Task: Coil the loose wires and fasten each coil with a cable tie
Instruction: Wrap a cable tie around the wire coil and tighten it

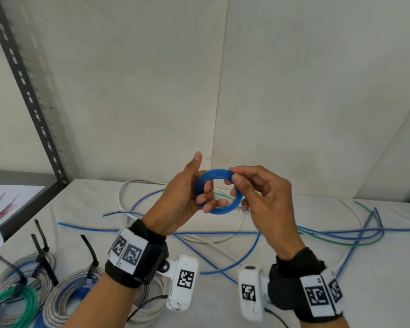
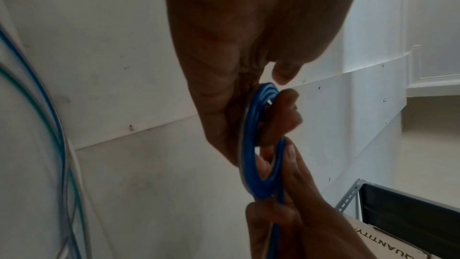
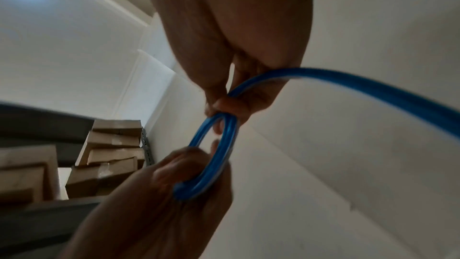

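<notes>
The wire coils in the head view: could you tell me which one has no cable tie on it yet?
The small blue coil held up between the left hand and right hand; the coils lying on the table already carry black ties.

Soft daylight; wrist views seemingly blurred

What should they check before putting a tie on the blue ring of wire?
1. Blue coil held by both hands, left hand and right hand: ok.
2. Loops lying neatly together: ok.
3. All wire wound in: not ok; the right wrist view shows a loose blue tail running off the coil.
4. Cable tie ready in a hand: not ok; both hands hold only wire.
5. Spare loose ties on the table: cannot tell; the black ties in view are on finished coils.
</notes>
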Demonstrator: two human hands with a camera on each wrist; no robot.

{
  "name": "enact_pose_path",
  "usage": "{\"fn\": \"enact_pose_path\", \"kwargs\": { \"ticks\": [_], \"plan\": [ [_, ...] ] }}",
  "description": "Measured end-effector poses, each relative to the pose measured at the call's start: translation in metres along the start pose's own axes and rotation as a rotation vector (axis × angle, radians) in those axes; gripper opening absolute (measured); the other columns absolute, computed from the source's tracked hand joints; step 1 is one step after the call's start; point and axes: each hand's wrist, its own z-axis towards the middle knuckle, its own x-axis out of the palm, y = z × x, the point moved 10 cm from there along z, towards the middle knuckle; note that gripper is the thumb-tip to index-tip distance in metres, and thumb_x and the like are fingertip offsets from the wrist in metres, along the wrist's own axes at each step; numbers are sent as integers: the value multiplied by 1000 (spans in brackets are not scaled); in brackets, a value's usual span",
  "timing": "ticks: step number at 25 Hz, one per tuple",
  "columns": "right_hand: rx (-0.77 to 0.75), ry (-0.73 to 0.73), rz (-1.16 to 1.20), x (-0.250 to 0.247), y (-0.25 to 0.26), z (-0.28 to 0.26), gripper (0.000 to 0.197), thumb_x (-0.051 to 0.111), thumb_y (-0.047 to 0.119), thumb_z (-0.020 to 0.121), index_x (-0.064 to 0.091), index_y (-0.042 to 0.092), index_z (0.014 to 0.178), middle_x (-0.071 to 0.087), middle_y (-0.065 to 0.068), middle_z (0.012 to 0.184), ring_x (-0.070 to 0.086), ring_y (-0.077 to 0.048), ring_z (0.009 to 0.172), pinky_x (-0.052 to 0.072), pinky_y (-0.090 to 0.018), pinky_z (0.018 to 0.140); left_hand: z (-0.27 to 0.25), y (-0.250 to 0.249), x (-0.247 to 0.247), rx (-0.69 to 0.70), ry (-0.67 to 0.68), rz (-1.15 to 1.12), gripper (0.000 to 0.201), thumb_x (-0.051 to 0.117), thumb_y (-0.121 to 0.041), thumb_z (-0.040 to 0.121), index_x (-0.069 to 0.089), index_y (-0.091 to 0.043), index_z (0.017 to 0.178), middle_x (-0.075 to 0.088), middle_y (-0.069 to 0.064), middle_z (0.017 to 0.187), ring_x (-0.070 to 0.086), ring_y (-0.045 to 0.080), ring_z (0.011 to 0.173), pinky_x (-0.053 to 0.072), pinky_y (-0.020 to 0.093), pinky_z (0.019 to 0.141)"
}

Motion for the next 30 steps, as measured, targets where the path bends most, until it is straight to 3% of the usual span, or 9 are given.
{"fn": "enact_pose_path", "kwargs": {
  "ticks": [3, 5, 10, 15, 20, 22, 26, 30],
  "plan": [
    [-16, 100, -65, -2, 6, 1, 11, 68, 19, 93, 75, 19, 101, 77, 1, 87, 70, -16, 71, 50, -26, 52, -2, 2, -1, -33, 7, 195, 63, 32, -55, 102, 46, -8, 63, 32, 8, 48, 52, 23, 46, 54, 51, 99],
    [-20, 110, -62, -2, 5, 1, 10, 68, 19, 93, 76, 19, 100, 76, 2, 86, 69, -15, 69, 49, -25, 51, -3, 3, 5, -25, 46, 275, 62, 31, -55, 102, 51, -5, 70, 37, 7, 49, 52, 23, 50, 52, 54, 101],
    [-36, 136, -111, 7, 2, 0, 11, 67, 17, 96, 76, 18, 103, 74, 6, 87, 68, -14, 70, 50, -25, 51, -7, -1, 9, 32, 36, 362, 50, 34, -42, 108, 48, -9, 73, 30, -6, 54, 33, 15, 49, 59, 40, 91],
    [-30, 182, -150, 10, -1, -2, 12, 66, 17, 96, 75, 18, 103, 73, 8, 86, 67, -14, 72, 49, -21, 54, -8, 1, 3, -2, 101, 377, 47, 38, -38, 107, 54, -5, 79, 30, -2, 59, 33, 15, 53, 56, 42, 92],
    [-30, 204, -150, 10, 0, -1, 13, 66, 18, 95, 76, 18, 103, 74, 5, 87, 68, -15, 73, 49, -20, 55, -6, 5, 1, -9, 91, 411, 46, 34, -37, 109, 51, -5, 80, 27, -7, 58, 33, 10, 50, 49, 36, 78],
    [-12, 120, -98, 4, -1, 0, 13, 67, 19, 95, 75, 17, 105, 76, 4, 90, 72, -17, 77, 53, -25, 55, -2, 3, 0, 6, 52, 323, 45, 34, -36, 109, 48, -8, 76, 23, -6, 58, 28, 11, 49, 44, 35, 73],
    [94, -70, 138, 1, -12, -2, 11, 66, 16, 96, 70, 11, 105, 78, -9, 93, 75, -29, 86, 55, -27, 52, 3, -14, -15, 85, -62, -76, 47, 34, -31, 109, 46, -12, 68, 14, -4, 59, 20, 8, 45, 39, 28, 58],
    [114, -150, 280, 20, -14, -11, 21, 62, 15, 97, 70, 12, 117, 78, -8, 96, 75, -22, 90, 56, -25, 53, 4, -17, -16, 172, -127, -313, 48, 32, -31, 109, 46, -13, 67, 19, -6, 55, 15, 11, 49, 39, 26, 54]
  ]
}}
